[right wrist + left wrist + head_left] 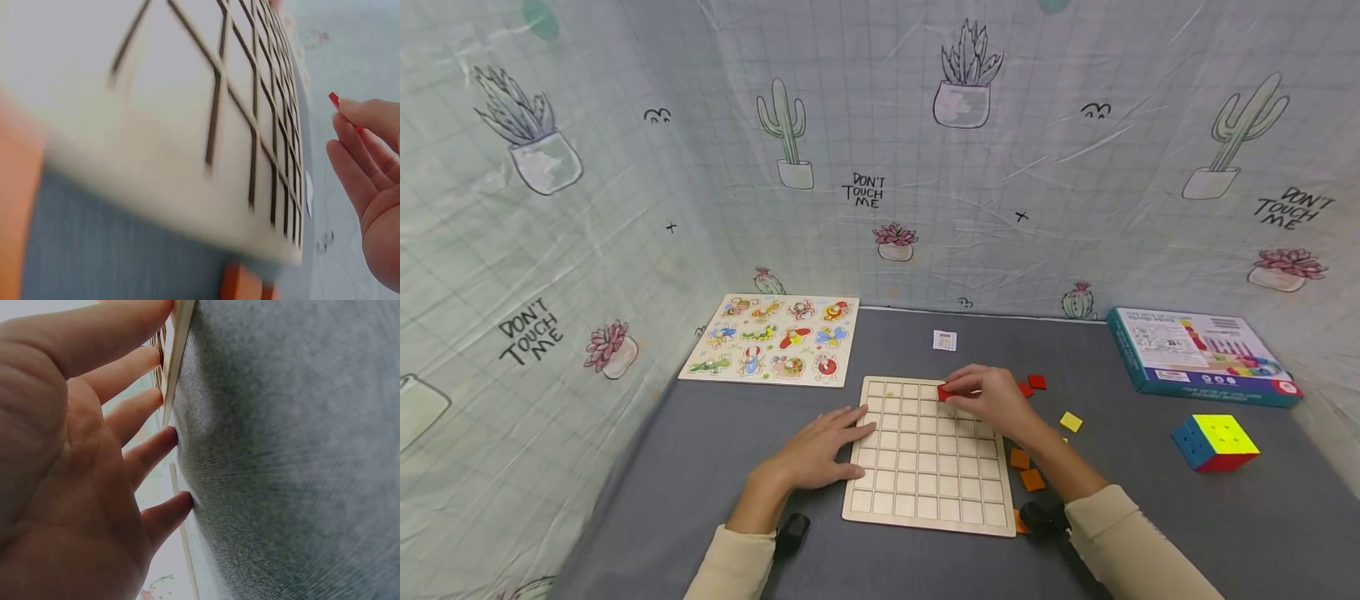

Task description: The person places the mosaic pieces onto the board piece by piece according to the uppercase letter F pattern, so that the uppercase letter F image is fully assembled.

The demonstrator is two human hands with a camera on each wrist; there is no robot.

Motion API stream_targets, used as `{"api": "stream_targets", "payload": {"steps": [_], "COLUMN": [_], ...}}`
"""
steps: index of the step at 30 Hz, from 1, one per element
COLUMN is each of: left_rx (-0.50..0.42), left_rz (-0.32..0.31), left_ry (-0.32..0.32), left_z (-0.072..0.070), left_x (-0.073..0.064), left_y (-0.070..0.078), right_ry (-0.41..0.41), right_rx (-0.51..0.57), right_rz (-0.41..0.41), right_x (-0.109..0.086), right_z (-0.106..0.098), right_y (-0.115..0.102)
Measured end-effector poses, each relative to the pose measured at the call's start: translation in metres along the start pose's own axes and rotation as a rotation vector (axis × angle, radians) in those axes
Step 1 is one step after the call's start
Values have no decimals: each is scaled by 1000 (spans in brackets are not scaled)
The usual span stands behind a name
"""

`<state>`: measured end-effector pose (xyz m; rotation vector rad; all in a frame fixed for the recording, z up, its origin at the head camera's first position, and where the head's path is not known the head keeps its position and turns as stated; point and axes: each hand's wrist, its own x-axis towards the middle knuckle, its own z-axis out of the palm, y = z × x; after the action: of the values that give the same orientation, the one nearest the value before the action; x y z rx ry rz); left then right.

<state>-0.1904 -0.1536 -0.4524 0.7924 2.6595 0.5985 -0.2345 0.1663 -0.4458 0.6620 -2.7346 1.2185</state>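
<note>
A pale wooden grid board (pixel 906 461) with rows of square recesses lies on the grey table. My left hand (pixel 816 448) has its fingers spread, and some of them touch the board's left edge. In the left wrist view that hand (pixel 81 456) meets the rim with thumb and fingertips. Between thumb and fingers, my right hand (pixel 992 398) pinches a small red square tile (pixel 943 392) over the far row of the grid. From the right wrist view, the red tile (pixel 334 99) stands clear of the board's surface.
Right of the board lie loose red tiles (pixel 1037 382), yellow tiles (pixel 1071 422) and several orange tiles (pixel 1032 480). A small printed card (pixel 944 341) is behind it. An insect picture board (pixel 772 340) sits far left; a puzzle cube (pixel 1216 442) and a box (pixel 1202 354) stand right.
</note>
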Motion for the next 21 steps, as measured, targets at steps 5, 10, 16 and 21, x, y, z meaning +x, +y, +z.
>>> {"api": "stream_targets", "payload": {"steps": [5, 10, 16, 21], "left_rx": [3, 5, 19, 31], "left_rz": [-19, -27, -26, -44], "left_ry": [-9, -25, -39, -40], "left_z": [-1, -3, -5, -5], "left_x": [1, 2, 4, 4], "left_y": [1, 2, 2, 1], "right_ry": [-63, -98, -102, -101], "right_rx": [26, 4, -37, -54], "right_rz": [22, 67, 116, 163], "right_x": [11, 19, 24, 28], "right_z": [19, 32, 43, 48], "right_y": [-13, -18, -19, -21]}}
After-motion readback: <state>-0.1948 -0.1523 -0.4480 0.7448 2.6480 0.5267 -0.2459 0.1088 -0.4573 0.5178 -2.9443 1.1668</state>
